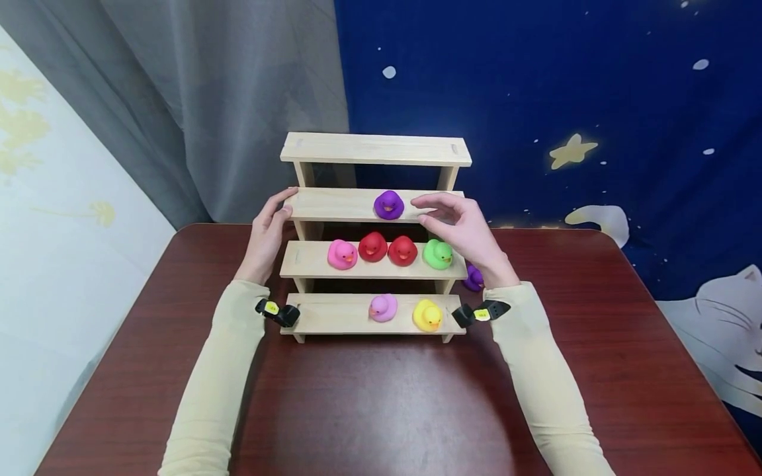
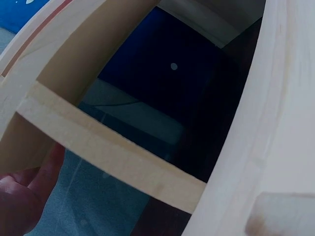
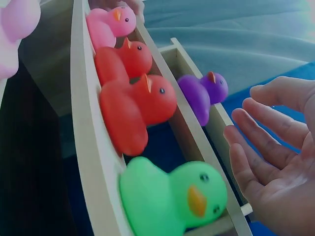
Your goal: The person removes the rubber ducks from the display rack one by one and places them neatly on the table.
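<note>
A four-step wooden rack (image 1: 333,203) stands on the table. My left hand (image 1: 266,235) holds the left end of its second board from the top, thumb at the front edge; in the left wrist view part of this hand (image 2: 22,201) shows beside the wood. On that board sits a purple rubber duck (image 1: 389,205). My right hand (image 1: 461,225) hovers just right of this duck, fingers parted and holding nothing. The right wrist view shows a gap between the fingers (image 3: 266,130) and the purple duck (image 3: 204,93).
One board lower sit a pink duck (image 1: 342,254), two red ducks (image 1: 372,247) and a green duck (image 1: 438,254). The bottom board bears a lilac duck (image 1: 383,307) and a yellow duck (image 1: 427,316). Another purple duck (image 1: 473,278) lies right of the rack, partly hidden. Curtains (image 1: 268,99) hang behind.
</note>
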The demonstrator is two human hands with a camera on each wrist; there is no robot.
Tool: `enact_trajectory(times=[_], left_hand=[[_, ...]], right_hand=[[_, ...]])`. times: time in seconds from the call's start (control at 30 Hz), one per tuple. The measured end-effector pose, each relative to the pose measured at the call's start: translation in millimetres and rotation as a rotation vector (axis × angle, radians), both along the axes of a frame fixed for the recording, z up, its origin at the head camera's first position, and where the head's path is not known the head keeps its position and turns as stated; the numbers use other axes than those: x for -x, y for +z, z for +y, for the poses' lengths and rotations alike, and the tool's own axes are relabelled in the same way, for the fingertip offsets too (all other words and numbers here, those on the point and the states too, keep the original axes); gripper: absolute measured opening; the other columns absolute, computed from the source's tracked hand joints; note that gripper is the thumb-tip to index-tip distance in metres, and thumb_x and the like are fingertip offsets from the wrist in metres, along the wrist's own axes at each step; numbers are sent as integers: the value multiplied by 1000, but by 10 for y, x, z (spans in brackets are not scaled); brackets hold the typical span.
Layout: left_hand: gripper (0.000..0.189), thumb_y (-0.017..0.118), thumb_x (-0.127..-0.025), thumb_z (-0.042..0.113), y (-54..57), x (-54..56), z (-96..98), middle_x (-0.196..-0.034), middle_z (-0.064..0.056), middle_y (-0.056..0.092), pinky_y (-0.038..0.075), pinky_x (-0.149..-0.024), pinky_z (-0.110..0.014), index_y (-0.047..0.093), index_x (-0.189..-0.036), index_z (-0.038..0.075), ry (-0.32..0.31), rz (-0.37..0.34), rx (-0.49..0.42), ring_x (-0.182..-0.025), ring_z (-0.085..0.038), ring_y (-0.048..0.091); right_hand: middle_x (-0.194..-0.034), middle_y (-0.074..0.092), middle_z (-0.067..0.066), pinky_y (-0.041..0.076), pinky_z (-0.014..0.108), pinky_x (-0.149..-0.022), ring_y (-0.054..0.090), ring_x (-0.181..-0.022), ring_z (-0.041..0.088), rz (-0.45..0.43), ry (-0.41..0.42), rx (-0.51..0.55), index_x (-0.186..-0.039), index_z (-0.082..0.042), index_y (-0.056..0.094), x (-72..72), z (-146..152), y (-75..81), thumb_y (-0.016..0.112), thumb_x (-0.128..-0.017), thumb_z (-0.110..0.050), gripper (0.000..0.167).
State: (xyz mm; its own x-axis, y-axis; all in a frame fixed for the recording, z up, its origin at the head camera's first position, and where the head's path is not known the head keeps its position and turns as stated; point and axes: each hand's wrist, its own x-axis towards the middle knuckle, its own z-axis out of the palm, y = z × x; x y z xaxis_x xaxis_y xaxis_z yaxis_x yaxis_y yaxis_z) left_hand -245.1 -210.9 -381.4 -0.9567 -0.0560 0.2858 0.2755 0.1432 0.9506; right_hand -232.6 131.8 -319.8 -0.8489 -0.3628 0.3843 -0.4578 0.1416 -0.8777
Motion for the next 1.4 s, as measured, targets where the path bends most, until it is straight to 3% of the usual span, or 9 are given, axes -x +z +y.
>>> enact_trajectory(times=[0.27, 0.57, 0.87, 1.17, 1.4], left_hand=[[38, 44, -104, 25, 32, -10, -23, -150, 0, 35, 33, -103, -53, 51, -141, 23, -55, -65, -41, -128, -28, 41], [39, 46, -103, 26, 55, -24, -63, -150, -8, 31, 27, -106, -58, 48, -142, 24, -131, -138, -119, -129, -33, 38], [41, 49, -103, 26, 93, -35, -71, -148, -17, 31, 28, -106, -56, 46, -144, 24, -174, -175, -153, -127, -37, 42], [42, 51, -102, 27, 102, -24, -79, -146, -17, 32, 29, -105, -55, 45, -143, 25, -176, -192, -151, -125, -38, 43], [42, 51, -102, 28, 111, -24, -87, -146, -18, 32, 29, -105, -54, 45, -143, 26, -186, -196, -157, -124, -38, 44]], right_hand=[[-121, 62, 17, 48, 34, -92, 63, -104, 28, -60, 0, -45, -124, 0, 61, 85, -139, 85, 65, -92, -7, 34], [-124, 59, 16, 44, 34, -96, 56, -111, 26, -42, 18, -114, -133, 2, 54, 174, -343, 86, 63, -93, -6, 42], [-107, 63, 10, 49, 34, -85, 61, -95, 24, -50, -97, -130, -122, -7, 65, 141, -451, 46, 70, -91, -17, 33], [-100, 63, 9, 49, 32, -81, 64, -85, 23, -37, -89, -60, -121, -7, 66, 59, -349, 55, 69, -91, -17, 32], [-105, 63, 10, 46, 33, -85, 63, -87, 25, -10, -75, -60, -123, -7, 65, -11, -216, 62, 69, -91, -14, 33]])
